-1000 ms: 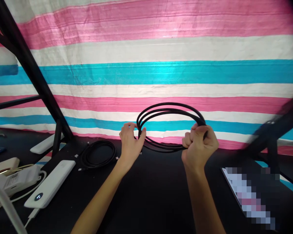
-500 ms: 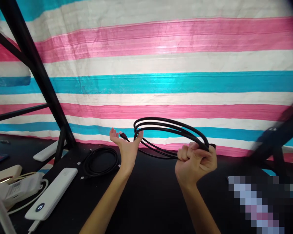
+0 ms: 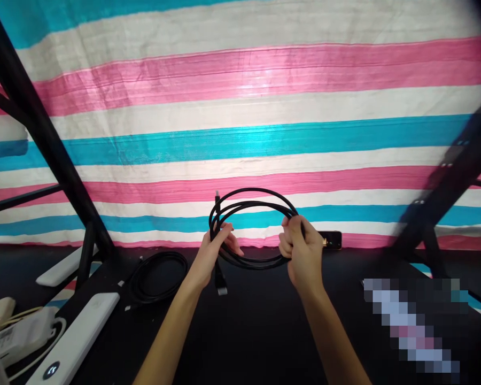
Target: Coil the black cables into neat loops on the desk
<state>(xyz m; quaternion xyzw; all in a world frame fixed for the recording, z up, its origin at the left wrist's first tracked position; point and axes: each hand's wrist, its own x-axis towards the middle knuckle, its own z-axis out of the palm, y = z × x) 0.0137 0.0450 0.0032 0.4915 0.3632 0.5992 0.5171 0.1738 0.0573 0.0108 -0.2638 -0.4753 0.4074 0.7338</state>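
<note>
A coiled black cable (image 3: 253, 190) is held up between my two hands above the black tabletop. My left hand (image 3: 208, 256) is closed round the coil's left side, its thumb over the strands and its fingers inside the loop. One plug (image 3: 217, 199) points up above that hand, and another plug with a metal end (image 3: 221, 283) hangs below it. On the opposite side, my right hand (image 3: 304, 251) grips the bundled strands. Just past its knuckles shows a small black rectangular piece with a gold-coloured part (image 3: 332, 240); what it is I cannot tell.
A second coiled black cable (image 3: 159, 299) lies on the table (image 3: 256, 337) at left. Nearby are a white power bank with a lit display (image 3: 76, 337), another white bar (image 3: 64, 267) and a white power strip (image 3: 24, 334). Black frame legs (image 3: 60, 160) flank a striped sheet (image 3: 264, 107).
My left hand, spread open at the coil's left end before, has closed on it. My right hand has moved left, and the coil now stands rounder between both hands.
</note>
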